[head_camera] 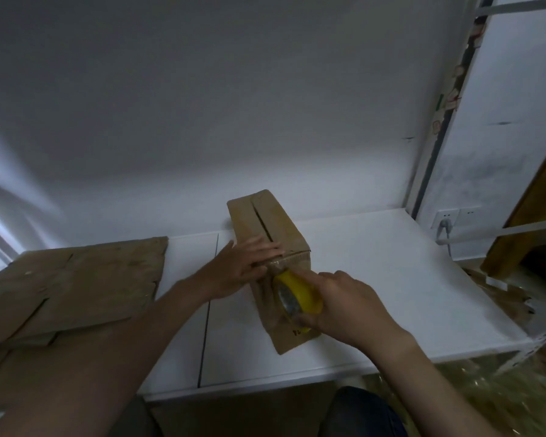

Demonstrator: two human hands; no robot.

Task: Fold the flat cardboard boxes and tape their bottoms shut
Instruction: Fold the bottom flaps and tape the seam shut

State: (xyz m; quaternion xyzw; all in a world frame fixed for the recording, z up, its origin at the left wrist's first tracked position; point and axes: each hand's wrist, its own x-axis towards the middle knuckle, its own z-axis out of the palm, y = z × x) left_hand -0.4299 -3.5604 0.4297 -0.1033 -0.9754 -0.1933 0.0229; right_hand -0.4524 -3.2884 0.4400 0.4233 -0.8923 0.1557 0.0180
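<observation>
Pressing flat on the folded box [267, 230], left hand [243, 266] fingers straight, right hand [344, 302] just beside it gripping yellow tape roll [298, 293], flat cardboard [73, 288] beyond the left forearm

The box [267, 216] stands on the desk [375, 279] near the back edge, flat cardboard [76, 288] at the left edge, the tape roll [300, 294] against the box's near side.
</observation>
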